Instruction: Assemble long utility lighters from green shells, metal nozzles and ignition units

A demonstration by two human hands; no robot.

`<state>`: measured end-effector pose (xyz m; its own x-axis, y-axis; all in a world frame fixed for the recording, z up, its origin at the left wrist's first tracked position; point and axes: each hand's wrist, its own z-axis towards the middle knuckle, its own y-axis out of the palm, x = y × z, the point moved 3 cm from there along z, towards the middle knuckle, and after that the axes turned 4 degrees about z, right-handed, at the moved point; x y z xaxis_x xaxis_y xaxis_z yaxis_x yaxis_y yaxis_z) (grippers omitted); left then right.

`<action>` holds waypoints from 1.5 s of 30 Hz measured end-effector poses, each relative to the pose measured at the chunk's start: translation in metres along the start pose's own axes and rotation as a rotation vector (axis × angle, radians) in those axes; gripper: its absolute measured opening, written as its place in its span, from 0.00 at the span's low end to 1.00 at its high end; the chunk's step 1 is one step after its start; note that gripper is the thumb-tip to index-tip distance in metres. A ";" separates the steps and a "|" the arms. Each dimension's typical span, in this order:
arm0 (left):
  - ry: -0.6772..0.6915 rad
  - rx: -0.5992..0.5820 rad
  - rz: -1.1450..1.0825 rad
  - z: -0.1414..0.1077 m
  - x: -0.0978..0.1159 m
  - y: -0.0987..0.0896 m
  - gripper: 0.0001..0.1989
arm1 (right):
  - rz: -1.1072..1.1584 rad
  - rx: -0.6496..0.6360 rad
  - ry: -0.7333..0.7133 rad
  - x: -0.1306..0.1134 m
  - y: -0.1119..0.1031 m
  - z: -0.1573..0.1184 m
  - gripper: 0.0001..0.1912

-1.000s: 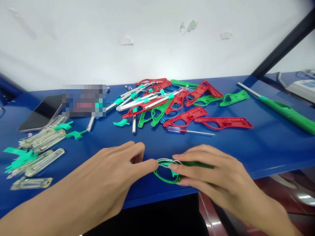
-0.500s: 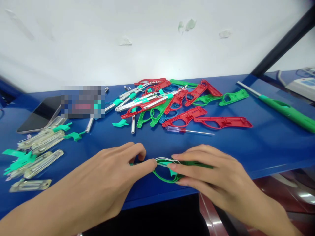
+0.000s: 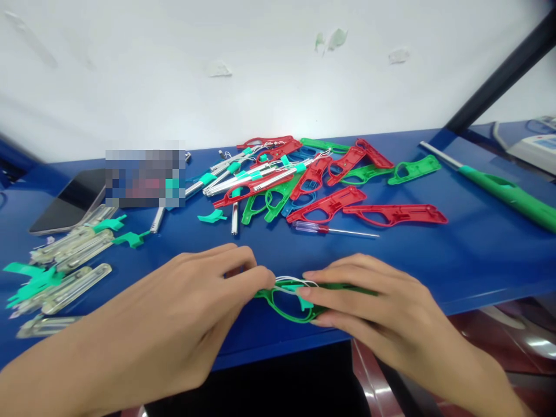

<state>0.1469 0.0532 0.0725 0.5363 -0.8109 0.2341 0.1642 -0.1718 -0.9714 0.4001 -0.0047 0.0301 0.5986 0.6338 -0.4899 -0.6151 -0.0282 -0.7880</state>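
Observation:
Near the table's front edge, a green plastic shell half (image 3: 289, 315) with a ring-shaped opening lies between my hands. My right hand (image 3: 369, 295) grips its right part, fingers over a teal trigger piece (image 3: 305, 298). Thin white wires (image 3: 289, 279) arch over the shell between both hands. My left hand (image 3: 226, 284) has thumb and index finger pinched together at the shell's left end, by the wires; what exactly lies between those fingertips is hidden.
Red shells (image 3: 395, 215), green shells and white-wired rods (image 3: 278, 176) are heaped at the back. A screwdriver (image 3: 324, 229) lies before them. Clear tanks (image 3: 78, 289), teal pieces and a phone (image 3: 72, 200) sit left. An assembled green lighter (image 3: 508, 191) lies right.
The left thumb and index finger have closed up slightly at the wires, and more of the shell's left end shows below them. My right hand has stayed almost in place.

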 end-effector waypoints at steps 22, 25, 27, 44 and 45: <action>-0.355 -0.168 -0.425 0.019 -0.023 -0.010 0.13 | 0.006 -0.007 0.003 -0.001 -0.001 0.001 0.17; -0.351 -0.253 -0.489 0.021 -0.026 -0.013 0.12 | 0.003 -0.007 0.006 -0.002 -0.001 0.001 0.17; -0.329 -0.280 -0.544 0.023 -0.026 -0.015 0.12 | 0.003 -0.005 0.006 -0.002 -0.001 0.001 0.17; -0.373 -0.353 -0.735 0.026 -0.025 -0.017 0.13 | 0.018 -0.006 0.011 0.000 0.000 0.000 0.17; -0.384 -0.352 -0.726 0.025 -0.026 -0.017 0.14 | 0.017 -0.004 0.013 -0.001 -0.001 0.000 0.17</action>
<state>0.1513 0.0909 0.0836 0.6496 -0.2028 0.7328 0.3417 -0.7831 -0.5196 0.4000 -0.0048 0.0309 0.5948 0.6234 -0.5076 -0.6229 -0.0417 -0.7812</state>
